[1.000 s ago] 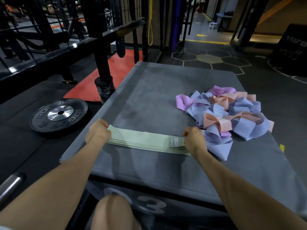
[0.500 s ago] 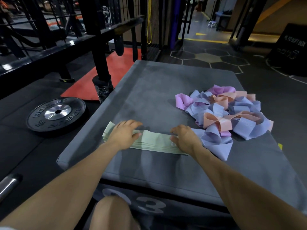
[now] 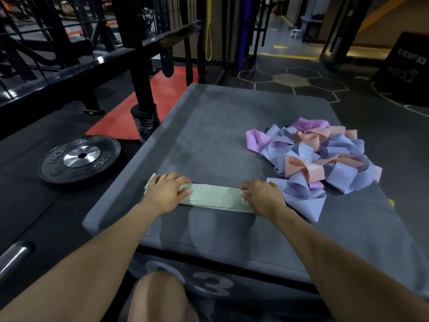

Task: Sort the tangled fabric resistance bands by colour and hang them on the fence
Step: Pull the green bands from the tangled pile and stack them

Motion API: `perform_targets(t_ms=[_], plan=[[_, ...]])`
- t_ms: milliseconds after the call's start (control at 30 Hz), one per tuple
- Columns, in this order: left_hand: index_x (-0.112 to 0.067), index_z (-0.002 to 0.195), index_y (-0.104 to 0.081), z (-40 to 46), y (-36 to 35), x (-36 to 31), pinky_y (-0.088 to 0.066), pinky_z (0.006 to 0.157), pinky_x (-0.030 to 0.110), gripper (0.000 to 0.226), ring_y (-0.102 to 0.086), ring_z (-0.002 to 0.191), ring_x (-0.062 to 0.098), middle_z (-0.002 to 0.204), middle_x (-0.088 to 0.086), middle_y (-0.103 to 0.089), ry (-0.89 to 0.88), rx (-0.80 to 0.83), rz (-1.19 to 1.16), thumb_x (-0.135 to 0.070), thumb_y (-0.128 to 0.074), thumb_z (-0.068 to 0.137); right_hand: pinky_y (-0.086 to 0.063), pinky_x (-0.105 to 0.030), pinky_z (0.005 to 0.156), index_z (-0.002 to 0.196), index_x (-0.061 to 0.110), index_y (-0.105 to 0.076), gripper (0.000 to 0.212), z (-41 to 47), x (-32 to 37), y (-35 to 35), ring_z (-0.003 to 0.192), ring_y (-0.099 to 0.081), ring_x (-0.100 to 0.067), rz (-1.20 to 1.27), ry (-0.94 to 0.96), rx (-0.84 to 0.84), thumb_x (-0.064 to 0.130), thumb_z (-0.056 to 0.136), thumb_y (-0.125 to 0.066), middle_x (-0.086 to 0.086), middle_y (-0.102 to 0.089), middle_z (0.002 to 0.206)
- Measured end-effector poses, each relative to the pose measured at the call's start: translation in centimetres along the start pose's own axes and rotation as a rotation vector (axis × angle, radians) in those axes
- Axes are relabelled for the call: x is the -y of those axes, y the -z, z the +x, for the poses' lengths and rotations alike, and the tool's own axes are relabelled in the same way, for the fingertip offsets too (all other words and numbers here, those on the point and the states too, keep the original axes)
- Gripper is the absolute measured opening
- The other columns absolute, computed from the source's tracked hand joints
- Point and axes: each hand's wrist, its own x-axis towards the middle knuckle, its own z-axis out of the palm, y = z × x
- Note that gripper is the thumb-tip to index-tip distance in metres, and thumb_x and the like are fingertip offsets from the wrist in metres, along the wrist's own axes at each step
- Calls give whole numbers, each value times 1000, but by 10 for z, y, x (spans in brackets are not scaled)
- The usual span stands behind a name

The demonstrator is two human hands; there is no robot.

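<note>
Left grip (image 3: 166,192) is laid flat on the left end of the green stack (image 3: 214,197), fingers mostly straight, pressing down. Right grip (image 3: 261,197) is set on the stack's right end, fingertips bent onto the fabric; whether it is pinched or only pressed cannot be told. Nothing is lifted.

Green stack: several bands are squared up flat, at the near edge of the surface (image 3: 209,140).

Tangle (image 3: 318,156): sits just right of the stack and further back, its nearest lilac loop touching or almost touching the right grip. Lilac, pink-purple and peach bands are mixed, loops interlocked.

Fence (image 3: 97,59): stands well left of the stack and beyond it. No fabric bands are seen hung on it.

Status, judged: one colour is sorted and stacked; three colours appear left to separate; hanging is not started. Early stage, under halfway.
</note>
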Motion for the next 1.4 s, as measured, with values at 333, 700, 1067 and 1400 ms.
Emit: perform_targets(t_ms=[333, 700, 1067, 1400], plan=[[-27, 146, -26, -1, 37, 39, -5, 117, 33, 97, -26, 140, 14, 149, -5, -31, -76, 156, 168, -53, -75, 67, -23, -34, 111, 142, 18, -34, 70, 23, 71, -4, 137, -29, -24, 5, 185, 91, 43, 84, -63, -7, -34, 146], [-27, 121, -57, 15, 24, 72, -43, 96, 38, 69, -51, 111, 16, 117, -6, -54, -73, 132, -96, -41, -84, 59, -33, -34, 107, 136, 20, -42, 73, 35, 92, -24, 128, -40, -22, 117, 196, 126, 40, 74, -75, -3, -44, 134], [-29, 142, -35, 3, 23, 70, -28, 112, 39, 95, -31, 135, 19, 144, -4, -37, -92, 125, -108, -53, -79, 62, -32, -39, 109, 141, 23, -36, 82, 35, 95, -23, 131, -36, -25, 114, 184, 146, 42, 72, -76, -5, -39, 137], [-28, 131, -52, 4, 17, 81, -37, 104, 33, 67, -48, 119, 15, 127, -6, -51, -40, 153, -247, -36, -79, 70, -35, -36, 105, 133, 23, -46, 66, 30, 86, -25, 127, -41, -23, 108, 142, 128, 45, 76, -71, -4, -44, 129]])
